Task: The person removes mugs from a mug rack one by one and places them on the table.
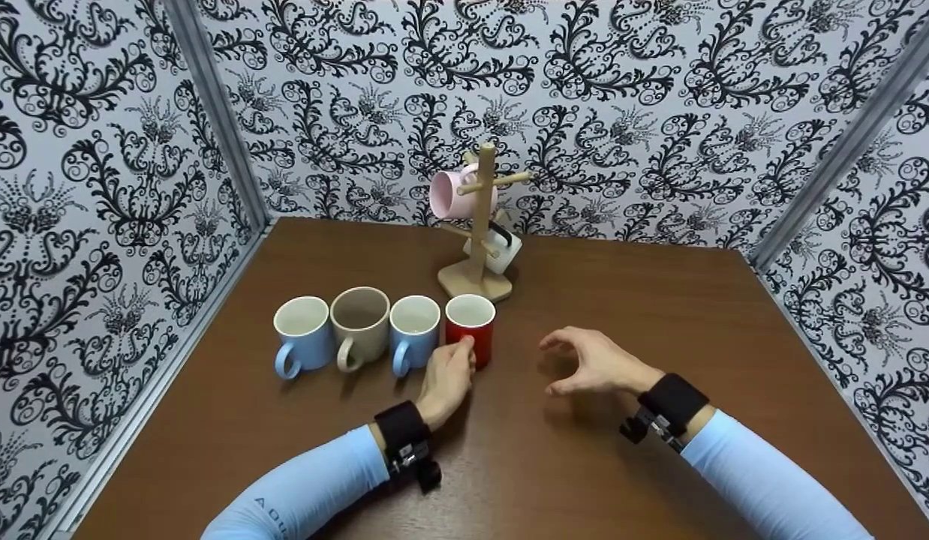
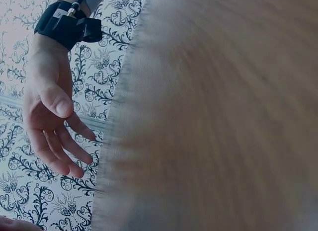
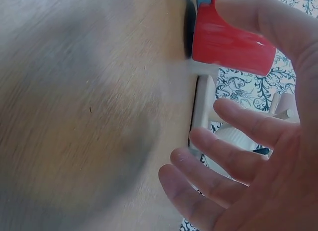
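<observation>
My left hand (image 1: 448,381) pinches the handle side of a red mug (image 1: 481,346) with a white inside, which stands upright on the table. The handle itself is mostly hidden by the fingers in the head view. In the right wrist view, the red mug (image 3: 233,42) shows a bit of its handle by the left fingers. Right of the mug, apart from it, my right hand (image 1: 596,364) hovers over the table with its fingers spread and lightly bent, holding nothing. Its loose fingers also show in the left wrist view.
Left of the red mug stand a blue mug (image 1: 427,346), a beige mug (image 1: 371,341) and another blue mug (image 1: 314,351), handles toward me. Behind is a wooden mug tree (image 1: 481,225), bearing a pink mug (image 1: 446,196) and a white mug (image 1: 503,257). Patterned walls enclose the table.
</observation>
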`<state>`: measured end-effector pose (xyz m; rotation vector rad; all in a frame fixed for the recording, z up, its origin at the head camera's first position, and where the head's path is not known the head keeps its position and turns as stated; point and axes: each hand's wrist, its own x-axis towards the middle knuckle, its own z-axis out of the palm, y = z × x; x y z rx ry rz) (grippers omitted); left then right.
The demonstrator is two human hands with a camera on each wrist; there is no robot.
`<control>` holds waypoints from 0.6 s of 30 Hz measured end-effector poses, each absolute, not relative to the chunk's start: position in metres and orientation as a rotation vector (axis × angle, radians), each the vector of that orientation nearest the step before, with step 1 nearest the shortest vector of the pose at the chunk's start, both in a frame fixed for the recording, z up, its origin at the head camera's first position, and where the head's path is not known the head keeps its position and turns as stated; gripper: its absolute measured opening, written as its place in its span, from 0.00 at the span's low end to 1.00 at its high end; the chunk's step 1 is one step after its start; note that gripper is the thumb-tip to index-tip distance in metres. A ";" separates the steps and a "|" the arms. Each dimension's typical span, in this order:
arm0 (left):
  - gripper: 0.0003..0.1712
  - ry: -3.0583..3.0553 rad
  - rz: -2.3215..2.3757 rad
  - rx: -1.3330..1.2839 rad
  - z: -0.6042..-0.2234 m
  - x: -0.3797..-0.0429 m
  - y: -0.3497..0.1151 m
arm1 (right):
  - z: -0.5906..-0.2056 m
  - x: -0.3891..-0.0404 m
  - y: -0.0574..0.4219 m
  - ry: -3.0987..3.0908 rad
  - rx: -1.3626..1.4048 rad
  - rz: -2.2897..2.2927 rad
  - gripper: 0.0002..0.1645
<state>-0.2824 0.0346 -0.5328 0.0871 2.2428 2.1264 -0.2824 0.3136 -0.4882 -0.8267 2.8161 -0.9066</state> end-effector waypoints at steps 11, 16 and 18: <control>0.28 2.215 2.115 0.030 -0.532 -0.286 0.039 | -0.490 -0.278 0.313 2.814 -0.862 -0.872 0.42; 0.27 2.092 2.110 -0.031 -0.528 -0.286 0.037 | -0.492 -0.277 0.311 2.801 -0.879 -0.868 0.42; 0.27 2.023 2.104 -0.031 -0.528 -0.286 0.036 | -0.492 -0.276 0.310 2.798 -0.886 -0.870 0.42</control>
